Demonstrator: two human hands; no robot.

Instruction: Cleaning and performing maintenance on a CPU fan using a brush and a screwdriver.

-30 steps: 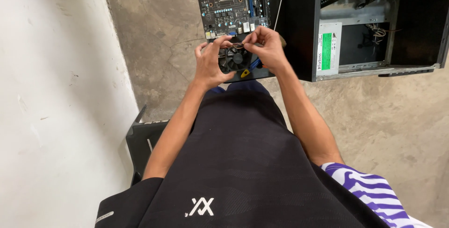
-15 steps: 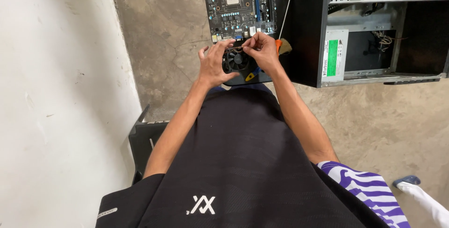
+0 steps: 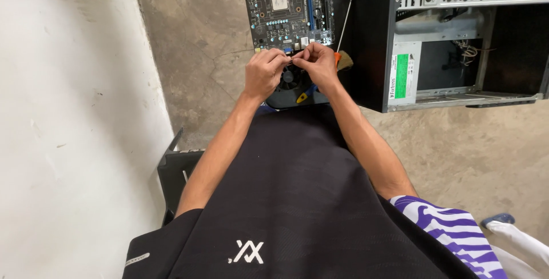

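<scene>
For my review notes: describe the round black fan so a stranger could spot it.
Start at the open computer case; left of it a motherboard lies on the floor. Just below, the left hand and right hand hold the fan, the only round black part.

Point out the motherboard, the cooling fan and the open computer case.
motherboard [image 3: 289, 7], head view, on the board beside the processor socket.
cooling fan [image 3: 290, 79], head view, on its dark hub.
computer case [image 3: 372, 39], head view, on its black side wall.

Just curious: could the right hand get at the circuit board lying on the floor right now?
Probably yes: the circuit board lies bare just beyond the right hand, nothing between, though both hands are busy pinching something at the fan.
</scene>
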